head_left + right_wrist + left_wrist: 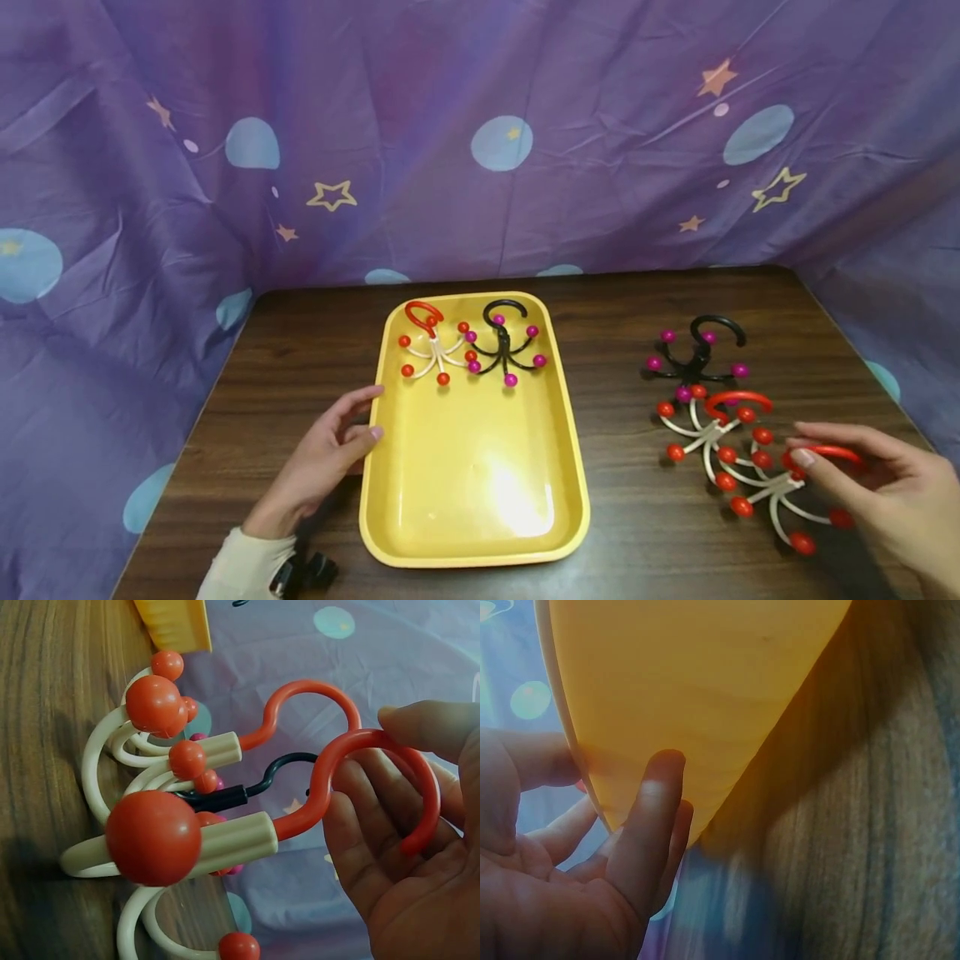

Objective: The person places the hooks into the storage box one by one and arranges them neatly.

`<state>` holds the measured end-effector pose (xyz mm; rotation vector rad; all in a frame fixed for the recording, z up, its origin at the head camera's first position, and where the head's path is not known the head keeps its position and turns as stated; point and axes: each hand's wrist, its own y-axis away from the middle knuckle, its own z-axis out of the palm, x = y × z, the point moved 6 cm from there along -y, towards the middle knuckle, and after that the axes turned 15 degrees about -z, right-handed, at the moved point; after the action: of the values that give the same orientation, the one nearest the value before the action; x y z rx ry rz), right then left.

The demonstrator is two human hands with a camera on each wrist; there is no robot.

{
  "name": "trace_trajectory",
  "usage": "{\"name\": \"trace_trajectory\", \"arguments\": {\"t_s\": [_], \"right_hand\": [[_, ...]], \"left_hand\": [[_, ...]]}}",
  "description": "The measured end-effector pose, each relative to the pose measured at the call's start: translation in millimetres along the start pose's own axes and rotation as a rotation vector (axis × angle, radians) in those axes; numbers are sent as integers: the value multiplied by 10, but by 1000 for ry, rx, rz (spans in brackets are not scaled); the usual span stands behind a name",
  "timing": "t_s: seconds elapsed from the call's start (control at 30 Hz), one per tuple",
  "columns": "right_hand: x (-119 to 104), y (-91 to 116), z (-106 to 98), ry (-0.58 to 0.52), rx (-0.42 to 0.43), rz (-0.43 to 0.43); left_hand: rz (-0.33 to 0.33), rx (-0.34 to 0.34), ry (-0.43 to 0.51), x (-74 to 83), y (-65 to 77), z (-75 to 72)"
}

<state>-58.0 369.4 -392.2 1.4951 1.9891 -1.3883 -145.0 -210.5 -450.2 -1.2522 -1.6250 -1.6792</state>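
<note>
My left hand grips the left rim of a yellow plastic tray, thumb and fingers on either side of its edge in the left wrist view. Inside the tray's far end lie a white multi-arm hanger with red hook and balls and a black one with magenta balls. At the right, my right hand pinches the red hook of another white hanger, whose ball-tipped arms stand on the table. Beside it are a second white hanger and a black hanger.
Everything stands on a dark wood-grain table. A purple cloth with stars and planets hangs behind and around it. A small black object is at my left wrist, by the sleeve.
</note>
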Motion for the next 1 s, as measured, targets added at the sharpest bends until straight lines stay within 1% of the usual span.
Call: {"name": "trace_trajectory", "arguments": {"t_s": [0.03, 0.13, 0.27, 0.3, 0.4, 0.5, 0.53, 0.6, 0.67, 0.77, 0.9, 0.93, 1.0], "right_hand": [[2, 9, -2, 1, 7, -3], [-7, 25, -6, -56, 44, -5], [-19, 19, -16, -22, 71, 2], [-20, 17, -19, 5, 72, 4], [-11, 16, -31, 34, 79, 16], [-7, 30, -35, -13, 97, 14], [-7, 35, -36, -46, 105, 9], [-18, 42, -44, -41, 106, -17], [-27, 48, -54, -61, 109, -39], [-39, 48, -71, -124, 116, -82], [-30, 49, -74, -313, 128, -113], [-30, 47, -74, -330, 127, -116], [-34, 45, -69, -415, 130, -155]], "left_hand": [[1, -1, -1, 4, -1, 2], [1, 1, -9, 12, -8, 7], [0, 6, -11, 10, -15, 6], [0, 7, -11, 8, -14, 5], [1, 8, -10, 3, -11, 4], [-1, 6, -8, -4, -8, -1], [-2, 4, -6, -5, -7, -2], [-2, 0, -5, -6, -6, -4], [-1, -4, -3, -7, -4, -1], [0, -6, -3, -5, -2, 5], [-2, -4, -5, 0, 0, 9], [-2, -4, -6, 1, 1, 9], [-6, -5, -5, 0, 5, 9]]}}
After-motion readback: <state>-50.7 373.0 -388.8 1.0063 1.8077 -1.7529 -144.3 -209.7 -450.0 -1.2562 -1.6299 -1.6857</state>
